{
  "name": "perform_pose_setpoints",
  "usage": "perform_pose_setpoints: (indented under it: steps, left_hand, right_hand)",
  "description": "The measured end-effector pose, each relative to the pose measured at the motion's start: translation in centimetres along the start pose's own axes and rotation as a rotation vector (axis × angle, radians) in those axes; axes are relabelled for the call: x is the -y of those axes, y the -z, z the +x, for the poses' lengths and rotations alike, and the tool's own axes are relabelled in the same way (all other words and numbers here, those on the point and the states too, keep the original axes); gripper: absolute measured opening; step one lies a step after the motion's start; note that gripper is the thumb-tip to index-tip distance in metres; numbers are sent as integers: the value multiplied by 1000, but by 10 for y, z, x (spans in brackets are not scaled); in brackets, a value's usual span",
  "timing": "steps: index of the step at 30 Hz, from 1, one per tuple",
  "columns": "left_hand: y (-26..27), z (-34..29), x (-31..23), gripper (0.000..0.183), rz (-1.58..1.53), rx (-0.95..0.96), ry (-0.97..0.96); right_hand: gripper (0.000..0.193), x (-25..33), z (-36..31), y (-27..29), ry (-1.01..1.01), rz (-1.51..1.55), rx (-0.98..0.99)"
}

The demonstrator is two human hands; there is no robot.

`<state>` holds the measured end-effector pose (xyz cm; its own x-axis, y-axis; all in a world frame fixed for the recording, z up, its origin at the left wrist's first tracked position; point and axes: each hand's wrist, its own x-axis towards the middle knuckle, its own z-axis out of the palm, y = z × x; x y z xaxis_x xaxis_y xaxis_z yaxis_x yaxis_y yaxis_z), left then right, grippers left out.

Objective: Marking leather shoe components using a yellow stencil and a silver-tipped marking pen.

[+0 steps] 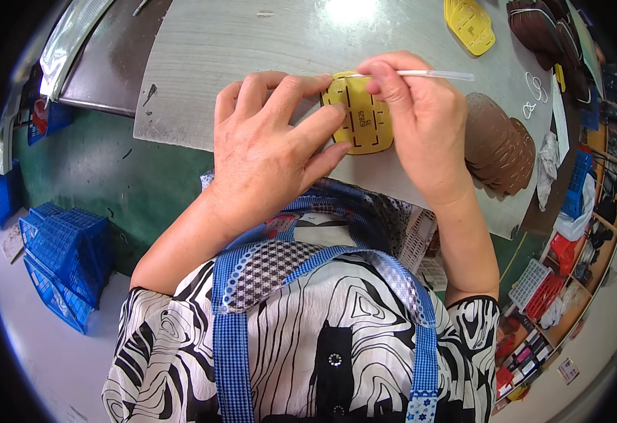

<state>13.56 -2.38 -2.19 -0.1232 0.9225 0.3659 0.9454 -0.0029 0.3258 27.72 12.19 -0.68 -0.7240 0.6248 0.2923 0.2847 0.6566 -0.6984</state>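
Note:
A yellow template (374,135) with rounded ends, cut slots and dark markings lies on the table just beyond my body. My left hand (269,130) rests over its left side, with fingers spread and fingertips pressing on the template. Pinched in my right hand (430,130) is a thin, whitish marking pen (439,74). Its tip meets the template's far edge near my left index finger. Whatever lies under the template is hidden. Right of my right wrist, brown shoe-shaped pieces (502,144) are fanned out in an overlapping stack.
More yellow templates (472,28) lie at the table's (195,70) far right, beside a bundle of dark brown pieces (545,32). White string loops (534,92) are near the right edge. Blue plastic baskets (72,254) stand on the floor at left; shelves with crates (534,282) line the right.

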Motion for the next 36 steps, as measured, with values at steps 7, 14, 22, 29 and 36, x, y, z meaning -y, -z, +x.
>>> perform_pose_setpoints:
  steps: [7, 14, 22, 29, 36]
  left_hand:
    - [1, 0, 2, 32, -13, -14, 9]
    - [-1, 1, 2, 37, -13, -19, 13]
    - [-2, 1, 1, 48, -40, -13, 48]
    - [-4, 0, 2, 46, -11, -40, 56]
    - [-3, 0, 2, 46, -22, -40, 53]
  right_hand:
    - [19, 11, -38, 19, -108, -165, -43]
    - [17, 15, -33, 12, -127, 105, -82]
    - [10, 13, -11, -15, 95, -102, -87]
    - [7, 31, -48, 6, -1, -66, 83]
    - [17, 27, -33, 4, -82, 81, 72]
